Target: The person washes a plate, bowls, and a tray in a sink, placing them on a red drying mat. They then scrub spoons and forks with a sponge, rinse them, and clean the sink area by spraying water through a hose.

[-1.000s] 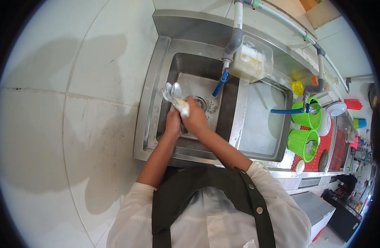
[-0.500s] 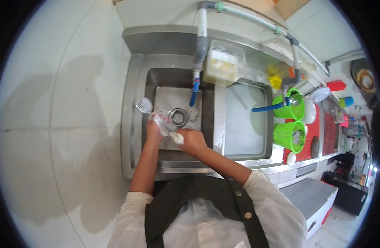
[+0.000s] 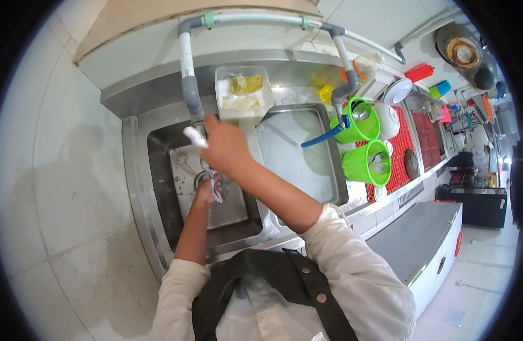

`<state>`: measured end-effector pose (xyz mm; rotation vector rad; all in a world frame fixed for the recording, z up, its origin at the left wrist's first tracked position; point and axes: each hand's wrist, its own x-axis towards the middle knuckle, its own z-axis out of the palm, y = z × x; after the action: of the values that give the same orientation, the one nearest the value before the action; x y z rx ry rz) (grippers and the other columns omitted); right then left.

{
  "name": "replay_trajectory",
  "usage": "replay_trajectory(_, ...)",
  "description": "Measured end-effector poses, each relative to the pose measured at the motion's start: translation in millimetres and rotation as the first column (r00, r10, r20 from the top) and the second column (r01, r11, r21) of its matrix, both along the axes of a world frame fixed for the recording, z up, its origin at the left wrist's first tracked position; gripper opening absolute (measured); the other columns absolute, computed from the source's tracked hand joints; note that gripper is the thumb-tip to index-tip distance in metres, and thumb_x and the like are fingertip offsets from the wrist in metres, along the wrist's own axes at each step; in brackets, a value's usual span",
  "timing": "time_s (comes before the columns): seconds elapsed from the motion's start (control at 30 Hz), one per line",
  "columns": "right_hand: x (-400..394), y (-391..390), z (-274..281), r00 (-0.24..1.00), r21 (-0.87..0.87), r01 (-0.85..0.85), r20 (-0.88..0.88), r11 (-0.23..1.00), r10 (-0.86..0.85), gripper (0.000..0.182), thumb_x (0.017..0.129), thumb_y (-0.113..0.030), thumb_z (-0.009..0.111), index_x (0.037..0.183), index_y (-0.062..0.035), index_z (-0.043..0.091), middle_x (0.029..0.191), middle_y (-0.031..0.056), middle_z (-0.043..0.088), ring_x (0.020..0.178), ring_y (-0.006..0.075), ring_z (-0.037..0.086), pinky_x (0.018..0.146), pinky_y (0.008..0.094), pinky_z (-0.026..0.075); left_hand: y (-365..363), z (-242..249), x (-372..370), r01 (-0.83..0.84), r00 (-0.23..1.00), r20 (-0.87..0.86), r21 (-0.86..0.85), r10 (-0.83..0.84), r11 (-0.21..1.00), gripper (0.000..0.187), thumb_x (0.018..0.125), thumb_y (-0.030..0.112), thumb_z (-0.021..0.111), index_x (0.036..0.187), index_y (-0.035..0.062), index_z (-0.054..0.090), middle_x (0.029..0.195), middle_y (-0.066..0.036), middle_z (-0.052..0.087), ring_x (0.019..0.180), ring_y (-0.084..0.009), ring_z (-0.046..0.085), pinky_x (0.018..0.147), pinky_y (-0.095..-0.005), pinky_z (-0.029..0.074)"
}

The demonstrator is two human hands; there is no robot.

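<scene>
Low in the left sink basin [image 3: 233,207], my left hand [image 3: 204,190] is closed around shiny cutlery [image 3: 216,192], beside the drain. The separate pieces are hard to make out. Above it, my right hand [image 3: 226,145] reaches to the grey tap pipe [image 3: 190,94] and hides the spout. A white scrubbing pad [image 3: 195,137], slightly blurred, sticks out from its fingers. Just behind that hand, a clear plastic tub [image 3: 244,111] holds white and yellow sponge-like material on the sink's back ledge.
A second basin [image 3: 298,153] with cloudy water lies to the right, under a blue hose [image 3: 323,136]. Beyond it are two green baskets [image 3: 366,163] with utensils, white bowls [image 3: 386,120] and a red mat [image 3: 403,145]. A tiled wall [image 3: 79,170] rises at the left.
My right hand has moved up and away with the white pad to the tap. My left hand has gone lower into the basin with the cutlery. The view has shifted right.
</scene>
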<state>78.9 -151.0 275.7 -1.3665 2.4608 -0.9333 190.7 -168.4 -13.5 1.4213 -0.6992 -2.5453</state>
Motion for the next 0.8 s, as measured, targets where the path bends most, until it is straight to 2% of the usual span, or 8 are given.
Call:
replay_trajectory(0.27, -4, -10, -40, 0.753, 0.240, -0.247, -0.563, 0.939, 0.342, 0.013, 0.068, -0.010, 0.050, 0.079, -0.0064, 0.044, 0.063, 0.0090, 0.052, 0.049, 0.0222, 0.056, 0.043, 0.0340, 0.042, -17, -3, -8, 0.000, 0.990, -0.139, 0.007, 0.001, 1.000, 0.015, 0.085, 0.019, 0.039, 0.096, 0.0118, 0.047, 0.063, 0.001, 0.040, 0.045, -0.0072, 0.034, 0.038, -0.0195, 0.029)
replay_trajectory(0.43, -25, -14, -34, 0.637, 0.250, -0.493, -0.549, 0.834, 0.541, 0.011, 0.075, -0.017, 0.051, 0.078, -0.0087, 0.045, 0.063, 0.0079, 0.051, 0.051, 0.0222, 0.056, 0.045, 0.0332, 0.042, -16, 9, -15, 0.099, 0.991, -0.101, 0.113, -0.087, 0.989, 0.021, 0.079, 0.008, 0.036, 0.097, 0.0075, 0.049, 0.059, 0.001, 0.041, 0.042, -0.0062, 0.032, 0.036, -0.0185, 0.026)
replay_trajectory(0.5, -23, -10, -30, 0.663, 0.241, -0.494, -0.517, 0.836, 0.541, 0.010, 0.077, -0.017, 0.050, 0.081, -0.0088, 0.047, 0.063, 0.0106, 0.052, 0.054, 0.0238, 0.057, 0.046, 0.0329, 0.041, -13, 11, -14, 0.099, 0.984, -0.156, 0.095, -0.083, 0.991, 0.024, 0.076, 0.004, 0.034, 0.095, 0.0063, 0.050, 0.059, 0.001, 0.041, 0.042, -0.0061, 0.033, 0.036, -0.0192, 0.027)
replay_trajectory(0.57, -23, -6, -28, 0.885, -0.190, -0.450, -0.226, 0.873, 0.407, 0.011, 0.080, -0.018, 0.048, 0.081, -0.0068, 0.049, 0.061, 0.0092, 0.052, 0.053, 0.0213, 0.056, 0.045, 0.0326, 0.041, -14, 7, -15, 0.210, 0.971, -0.109, -0.020, -0.211, 0.977, 0.018, 0.078, 0.007, 0.037, 0.090, 0.0060, 0.049, 0.059, 0.000, 0.042, 0.041, -0.0072, 0.034, 0.035, -0.0203, 0.028)
replay_trajectory(0.6, -25, -3, -41, 0.882, -0.189, -0.457, -0.225, 0.869, 0.415, 0.011, 0.080, -0.018, 0.048, 0.081, -0.0068, 0.049, 0.061, 0.0092, 0.052, 0.053, 0.0213, 0.056, 0.045, 0.0326, 0.041, -13, -2, -13, 0.202, 0.973, -0.109, -0.017, -0.202, 0.979, 0.018, 0.078, 0.007, 0.037, 0.090, 0.0060, 0.049, 0.059, 0.000, 0.042, 0.041, -0.0072, 0.034, 0.035, -0.0203, 0.028)
replay_trajectory(0.63, -27, 2, -69, 0.924, -0.310, -0.157, 0.288, 0.938, 0.250, 0.013, 0.081, -0.018, 0.047, 0.081, -0.0058, 0.049, 0.061, 0.0082, 0.052, 0.053, 0.0210, 0.054, 0.047, 0.0333, 0.042, -10, -17, -10, 0.144, 0.986, -0.078, -0.022, -0.145, 0.989, 0.013, 0.078, 0.009, 0.038, 0.085, 0.0067, 0.049, 0.057, 0.000, 0.042, 0.040, -0.0081, 0.035, 0.035, -0.0215, 0.029)
replay_trajectory(0.67, -28, 7, -98, 0.673, -0.253, 0.168, 0.736, 0.953, 0.077, 0.015, 0.083, -0.019, 0.045, 0.081, -0.0048, 0.050, 0.060, 0.0073, 0.052, 0.053, 0.0207, 0.053, 0.048, 0.0341, 0.043, -8, -25, -7, 0.085, 0.995, -0.046, -0.028, -0.086, 0.996, 0.010, 0.078, 0.010, 0.040, 0.080, 0.0073, 0.049, 0.056, 0.000, 0.043, 0.039, -0.0091, 0.036, 0.035, -0.0226, 0.030)
replay_trajectory(0.8, 6, 16, -203, -0.161, 0.239, 0.397, 0.969, 0.886, -0.189, 0.025, 0.087, -0.023, 0.035, 0.080, -0.0033, 0.049, 0.065, 0.0095, 0.050, 0.059, 0.0237, 0.052, 0.053, 0.0367, 0.046, -5, -18, 7, 0.139, 0.990, 0.029, 0.032, -0.140, 0.990, 0.011, 0.080, 0.015, 0.042, 0.072, 0.0096, 0.047, 0.053, 0.000, 0.043, 0.039, -0.0107, 0.037, 0.035, -0.0247, 0.031)
